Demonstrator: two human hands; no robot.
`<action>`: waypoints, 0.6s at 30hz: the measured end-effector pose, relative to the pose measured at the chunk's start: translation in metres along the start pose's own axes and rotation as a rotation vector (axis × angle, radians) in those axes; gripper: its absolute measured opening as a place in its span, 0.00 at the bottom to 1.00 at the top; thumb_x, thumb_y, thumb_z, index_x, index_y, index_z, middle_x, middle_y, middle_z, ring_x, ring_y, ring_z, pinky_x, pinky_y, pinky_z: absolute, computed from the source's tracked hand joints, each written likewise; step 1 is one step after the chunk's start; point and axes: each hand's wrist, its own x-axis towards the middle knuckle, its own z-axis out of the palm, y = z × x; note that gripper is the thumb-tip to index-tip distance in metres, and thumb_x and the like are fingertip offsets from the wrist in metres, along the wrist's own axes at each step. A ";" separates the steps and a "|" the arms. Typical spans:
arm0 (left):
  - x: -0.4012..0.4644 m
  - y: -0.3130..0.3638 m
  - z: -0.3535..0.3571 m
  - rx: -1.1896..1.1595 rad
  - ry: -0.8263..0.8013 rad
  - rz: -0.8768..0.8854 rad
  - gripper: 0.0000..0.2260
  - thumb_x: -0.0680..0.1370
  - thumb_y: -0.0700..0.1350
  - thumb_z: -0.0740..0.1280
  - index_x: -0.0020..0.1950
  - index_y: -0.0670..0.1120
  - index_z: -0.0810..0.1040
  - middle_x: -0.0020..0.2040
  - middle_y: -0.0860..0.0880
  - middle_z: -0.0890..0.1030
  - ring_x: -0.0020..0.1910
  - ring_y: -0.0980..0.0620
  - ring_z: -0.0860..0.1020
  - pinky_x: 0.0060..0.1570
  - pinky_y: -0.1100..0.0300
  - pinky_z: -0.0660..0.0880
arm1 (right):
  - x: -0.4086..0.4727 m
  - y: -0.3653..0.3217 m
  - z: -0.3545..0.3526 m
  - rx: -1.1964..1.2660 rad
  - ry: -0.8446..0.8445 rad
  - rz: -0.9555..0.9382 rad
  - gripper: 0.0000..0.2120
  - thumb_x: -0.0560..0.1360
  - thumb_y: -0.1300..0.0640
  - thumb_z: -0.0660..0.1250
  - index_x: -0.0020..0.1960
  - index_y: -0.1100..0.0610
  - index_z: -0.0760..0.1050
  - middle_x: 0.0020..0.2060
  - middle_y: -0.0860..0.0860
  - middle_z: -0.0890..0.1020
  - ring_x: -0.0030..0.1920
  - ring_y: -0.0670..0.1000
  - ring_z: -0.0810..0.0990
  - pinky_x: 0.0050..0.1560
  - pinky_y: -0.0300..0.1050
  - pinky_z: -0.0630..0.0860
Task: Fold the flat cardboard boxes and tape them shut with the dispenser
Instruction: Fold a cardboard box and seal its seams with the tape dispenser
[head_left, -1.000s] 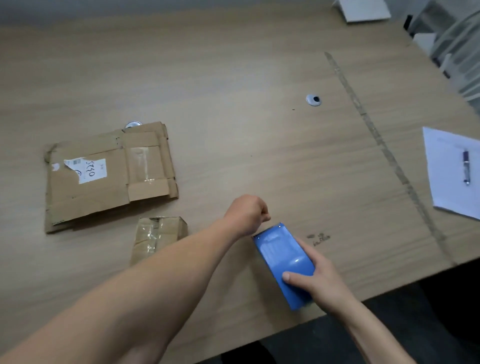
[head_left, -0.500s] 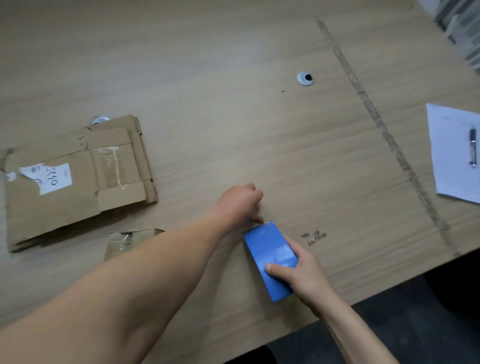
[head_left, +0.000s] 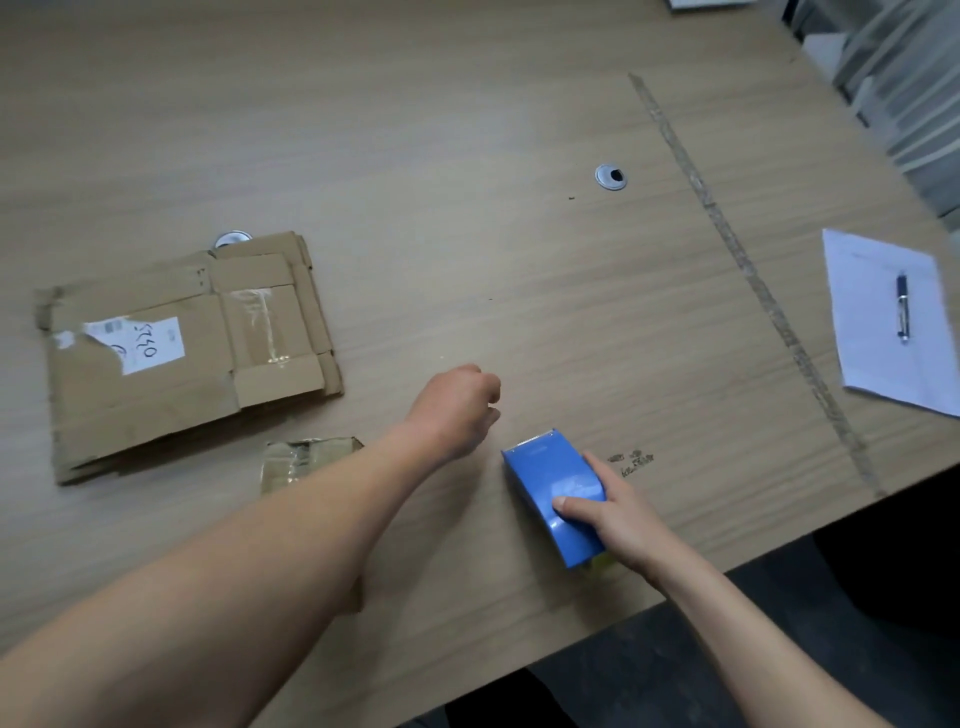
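Note:
A blue tape dispenser (head_left: 550, 478) lies on the wooden table (head_left: 467, 208) near its front edge, with my right hand (head_left: 618, 514) gripping it from the right side. My left hand (head_left: 454, 410) hovers just left of the dispenser's toothed front end, fingers curled closed; nothing shows between them. A stack of flat cardboard boxes (head_left: 156, 395) with a white label lies at the left. A small taped cardboard box (head_left: 301, 462) sits in front of the stack, partly hidden by my left forearm.
A white sheet of paper (head_left: 872, 322) with a pen (head_left: 903, 314) on it lies at the right edge. Two metal cable grommets (head_left: 610, 176) (head_left: 231, 239) are set in the table. An old tape strip (head_left: 753, 275) runs diagonally across the right side.
My left hand has drawn a little away from the dispenser's front end, leaving a small gap. My right hand has kept its grip on the dispenser. The head camera has shifted.

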 end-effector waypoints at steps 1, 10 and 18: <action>-0.008 -0.001 -0.006 -0.020 0.030 -0.001 0.11 0.79 0.47 0.66 0.59 0.45 0.79 0.55 0.45 0.78 0.54 0.43 0.77 0.51 0.56 0.71 | -0.002 -0.003 0.000 -0.019 0.007 0.009 0.29 0.62 0.45 0.74 0.63 0.39 0.75 0.49 0.42 0.85 0.48 0.46 0.85 0.59 0.54 0.81; -0.116 -0.048 -0.073 -0.328 0.534 -0.086 0.04 0.74 0.44 0.72 0.46 0.44 0.82 0.43 0.50 0.79 0.41 0.51 0.77 0.45 0.56 0.73 | -0.020 -0.023 0.002 -0.271 0.240 0.088 0.43 0.71 0.43 0.76 0.80 0.49 0.61 0.68 0.55 0.75 0.58 0.54 0.77 0.55 0.50 0.73; -0.201 -0.113 -0.068 -0.722 0.527 -0.535 0.10 0.82 0.50 0.62 0.48 0.48 0.80 0.40 0.52 0.78 0.43 0.50 0.76 0.48 0.50 0.73 | -0.058 -0.091 0.115 -0.042 0.354 -0.267 0.23 0.77 0.43 0.66 0.60 0.62 0.80 0.47 0.51 0.82 0.49 0.53 0.81 0.53 0.48 0.75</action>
